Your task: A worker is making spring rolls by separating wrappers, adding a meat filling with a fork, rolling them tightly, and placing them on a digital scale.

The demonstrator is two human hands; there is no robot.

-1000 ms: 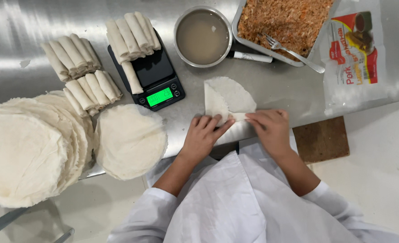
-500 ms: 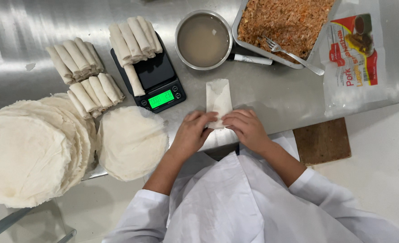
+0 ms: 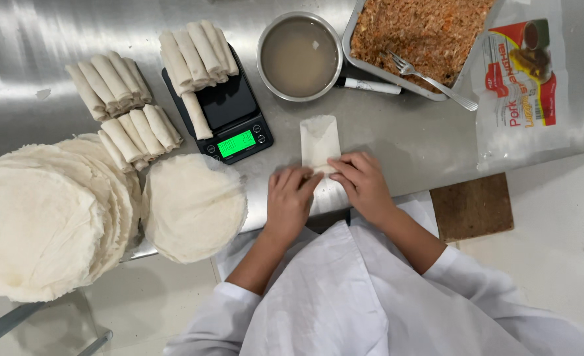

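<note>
Tray (image 3: 352,41) of minced filling (image 3: 424,29), bowl (image 3: 263,71) of cloudy liquid (image 3: 299,56).

Head view, steeply downward, close above table (image 3: 404,142)

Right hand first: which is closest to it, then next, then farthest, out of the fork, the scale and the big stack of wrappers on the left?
From the right hand, in the head view:
1. Fork, up and to the right, resting in the tray of filling.
2. Scale, up and to the left, with rolls on it; not much farther than the fork.
3. Big stack of wrappers, at the far left edge.
</note>
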